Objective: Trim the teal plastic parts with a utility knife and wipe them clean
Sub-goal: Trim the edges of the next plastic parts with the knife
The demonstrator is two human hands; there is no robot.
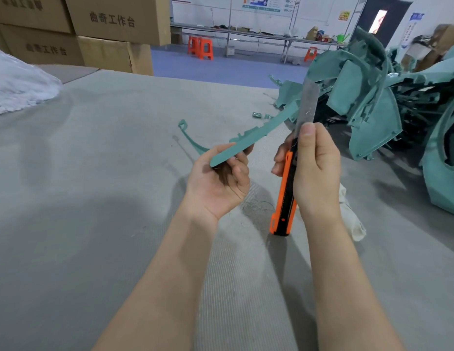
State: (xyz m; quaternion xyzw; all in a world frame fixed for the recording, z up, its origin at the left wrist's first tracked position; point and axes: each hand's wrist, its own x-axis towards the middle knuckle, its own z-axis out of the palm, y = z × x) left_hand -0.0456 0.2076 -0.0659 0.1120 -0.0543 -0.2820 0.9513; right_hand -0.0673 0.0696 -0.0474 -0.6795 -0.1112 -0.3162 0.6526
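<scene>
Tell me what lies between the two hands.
Head view: only bare grey mat shows between the left hand and the right hand gripping the orange-and-black utility knife.

A long, curved teal strip (pixel 266 128) slants up above the tabletop (pixel 119 173), held at its near end. The orange-and-black utility knife (pixel 286 188) stands upright beside it, blade (pixel 308 102) extended. More teal parts (pixel 373 110) lie heaped at the right, with a pale cloth (pixel 352 219), perhaps a rag, nearby.

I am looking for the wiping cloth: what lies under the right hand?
A white cloth lies on the grey mat below the right hand, which holds the utility knife; the forearm hides part of it.
</scene>
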